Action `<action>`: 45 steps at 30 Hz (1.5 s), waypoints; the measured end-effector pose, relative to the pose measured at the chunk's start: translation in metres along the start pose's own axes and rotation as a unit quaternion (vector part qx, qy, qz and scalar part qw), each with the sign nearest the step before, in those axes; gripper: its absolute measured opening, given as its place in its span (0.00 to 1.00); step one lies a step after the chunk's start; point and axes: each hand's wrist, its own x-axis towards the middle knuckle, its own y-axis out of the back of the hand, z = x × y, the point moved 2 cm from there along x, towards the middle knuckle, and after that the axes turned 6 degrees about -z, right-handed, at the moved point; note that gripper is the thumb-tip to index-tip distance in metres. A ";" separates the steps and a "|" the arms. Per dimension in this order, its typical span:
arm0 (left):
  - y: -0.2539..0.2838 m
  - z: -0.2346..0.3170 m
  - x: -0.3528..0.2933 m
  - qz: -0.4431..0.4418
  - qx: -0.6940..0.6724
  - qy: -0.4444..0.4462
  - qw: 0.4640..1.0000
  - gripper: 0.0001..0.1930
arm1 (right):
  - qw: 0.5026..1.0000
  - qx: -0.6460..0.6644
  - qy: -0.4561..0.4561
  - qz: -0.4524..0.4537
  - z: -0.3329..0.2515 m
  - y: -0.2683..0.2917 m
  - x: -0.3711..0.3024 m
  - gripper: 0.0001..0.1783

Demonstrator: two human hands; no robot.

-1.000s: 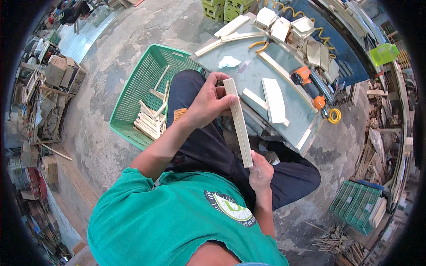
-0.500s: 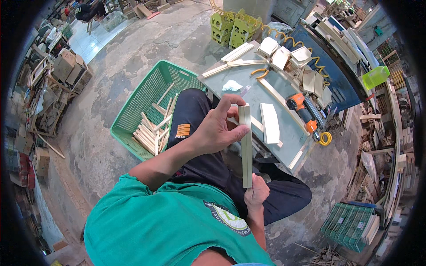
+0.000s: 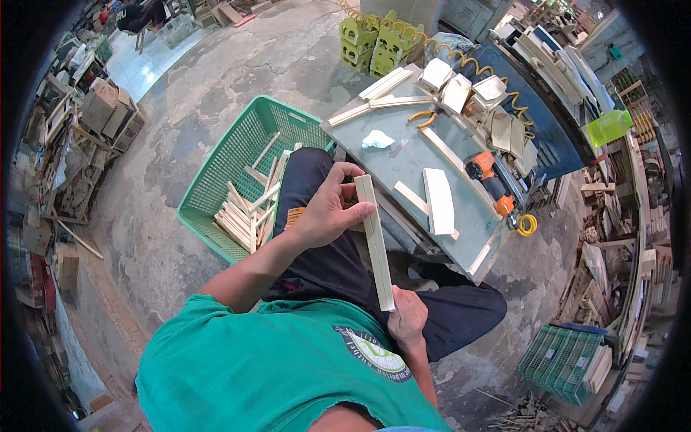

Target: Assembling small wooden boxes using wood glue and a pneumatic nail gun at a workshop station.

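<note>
Above my lap I hold a pale wooden strip (image 3: 375, 245), tilted, with a line running along its length; it may be two strips laid together. My left hand (image 3: 332, 209) pinches its far end between thumb and fingers. Closed around the near end is my right hand (image 3: 409, 317), its fingertips partly hidden. Beyond the strip stands a low grey-topped table (image 3: 371, 162). A white curved-edge wooden board (image 3: 438, 201) lies there across a thin wooden strip (image 3: 410, 196). To my left, a green plastic basket (image 3: 209, 162) holds several loose wooden sticks (image 3: 237, 219).
An orange and black nail gun (image 3: 491, 183) rests on the table's right side, joined to a yellow coiled hose (image 3: 520, 104). Orange-handled pliers (image 3: 420, 117) and a white crumpled piece (image 3: 376, 139) lie nearby. Shaped wooden blocks (image 3: 455, 93) line the far edge. Green crates (image 3: 561, 360) stand at lower right.
Both hands have shifted the strip left, and its far end now leans further left. The left hand has drawn back from over the table, uncovering more of the thin strip there.
</note>
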 end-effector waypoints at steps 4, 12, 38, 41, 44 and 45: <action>0.024 -0.019 0.017 -0.002 -0.058 0.023 0.998 0.25 | 0.973 0.137 -0.138 -0.124 0.006 -0.007 0.019 0.25; 0.037 -0.055 0.035 -0.031 0.006 0.012 0.999 0.25 | 0.835 0.345 -0.421 -0.083 0.032 -0.039 0.071 0.14; 0.379 -0.333 -0.161 0.587 0.170 0.475 0.633 0.23 | 0.831 0.217 -0.470 -0.205 0.089 -0.094 0.147 0.18; 0.404 -0.367 -0.203 0.619 0.178 0.535 0.547 0.35 | 0.830 0.178 -0.480 -0.222 0.088 -0.094 0.144 0.18; 0.414 -0.379 -0.213 0.666 0.138 0.533 0.504 0.43 | 0.815 0.164 -0.514 -0.213 0.084 -0.097 0.143 0.17; 0.416 -0.379 -0.213 0.686 0.105 0.529 0.488 0.44 | 0.813 0.157 -0.515 -0.223 0.083 -0.099 0.143 0.17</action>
